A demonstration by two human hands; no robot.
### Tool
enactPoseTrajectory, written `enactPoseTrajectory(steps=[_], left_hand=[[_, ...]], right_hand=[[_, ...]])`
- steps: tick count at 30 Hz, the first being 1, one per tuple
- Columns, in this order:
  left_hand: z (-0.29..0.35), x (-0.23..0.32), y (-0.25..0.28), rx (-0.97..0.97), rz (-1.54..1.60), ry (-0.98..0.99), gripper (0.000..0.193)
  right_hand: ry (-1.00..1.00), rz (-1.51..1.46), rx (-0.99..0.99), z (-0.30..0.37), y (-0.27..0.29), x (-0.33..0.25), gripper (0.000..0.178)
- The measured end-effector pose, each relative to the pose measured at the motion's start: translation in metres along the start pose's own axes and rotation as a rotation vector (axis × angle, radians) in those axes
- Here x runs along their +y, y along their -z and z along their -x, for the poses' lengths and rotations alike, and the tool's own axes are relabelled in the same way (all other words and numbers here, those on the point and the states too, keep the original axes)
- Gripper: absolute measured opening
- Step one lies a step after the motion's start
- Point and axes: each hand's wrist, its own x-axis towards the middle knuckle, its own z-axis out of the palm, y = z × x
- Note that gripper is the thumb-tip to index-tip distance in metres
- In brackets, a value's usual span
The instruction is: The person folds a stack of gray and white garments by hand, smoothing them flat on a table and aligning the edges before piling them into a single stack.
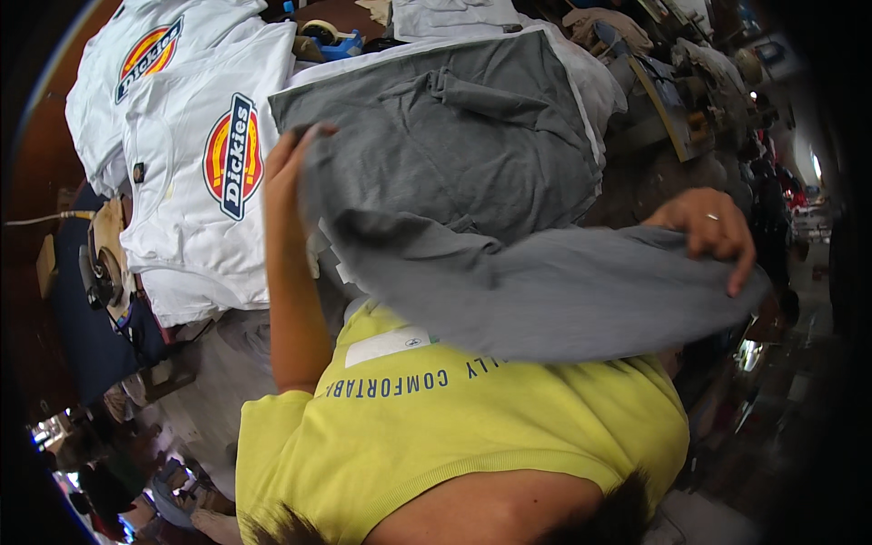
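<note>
Right hand (713, 227), right of centre, is curled nearly closed on one end of a grey cloth (545, 291) spanning the middle of the frame. Left hand (289, 177), fingers bent, is at its left end, grip unclear. More grey fabric (522, 168) lies upper centre; white printed T-shirts (186, 118), upper left.

White-lettered logo (234, 156) on nearer white shirt (182, 234), same logo on farther white shirt (98, 113), navy capitals (399, 386) across yellow shirt (454, 434)
</note>
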Motion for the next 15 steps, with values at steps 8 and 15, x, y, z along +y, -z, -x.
enactPoseTrajectory(steps=[8, 15], left_hand=[[-0.119, -0.128, -0.068, -0.088, -1.045, -0.551, 0.022], [-0.038, -0.061, -0.068, -0.282, -0.631, -0.574, 0.013]], right_hand=[[-0.343, 1.594, 0.895, 0.096, 0.035, -0.089, 0.028], [-0.497, 0.683, 0.591, 0.063, 0.068, -0.02, 0.035]])
